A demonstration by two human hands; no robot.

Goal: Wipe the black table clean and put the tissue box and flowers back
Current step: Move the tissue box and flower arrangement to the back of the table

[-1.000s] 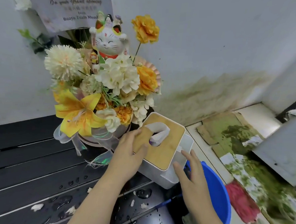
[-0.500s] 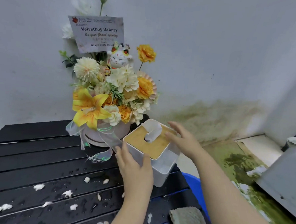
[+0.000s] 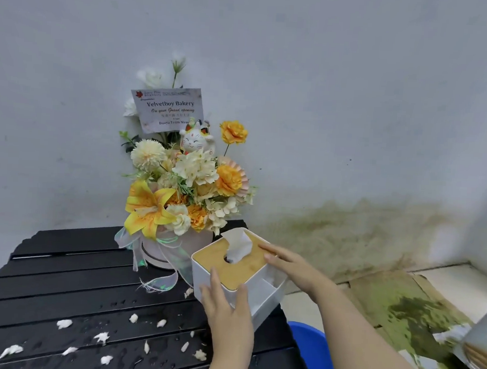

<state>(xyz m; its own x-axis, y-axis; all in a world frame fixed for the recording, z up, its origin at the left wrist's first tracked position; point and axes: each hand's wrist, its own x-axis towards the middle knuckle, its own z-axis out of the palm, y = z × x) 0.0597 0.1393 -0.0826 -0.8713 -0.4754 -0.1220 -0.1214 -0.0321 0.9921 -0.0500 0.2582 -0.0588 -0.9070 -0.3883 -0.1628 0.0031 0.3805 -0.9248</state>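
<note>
The wet black slatted table (image 3: 59,284) carries flowers (image 3: 179,186), tissue box (image 3: 239,272) and white scraps (image 3: 101,337).

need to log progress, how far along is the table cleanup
Done: the flowers stand at the back of the black table.
In hand: the left hand and right hand rest on the tissue box at the table's right edge.
Left: white scraps and water droplets lie on the slats, so wiping isn't finished.
</note>
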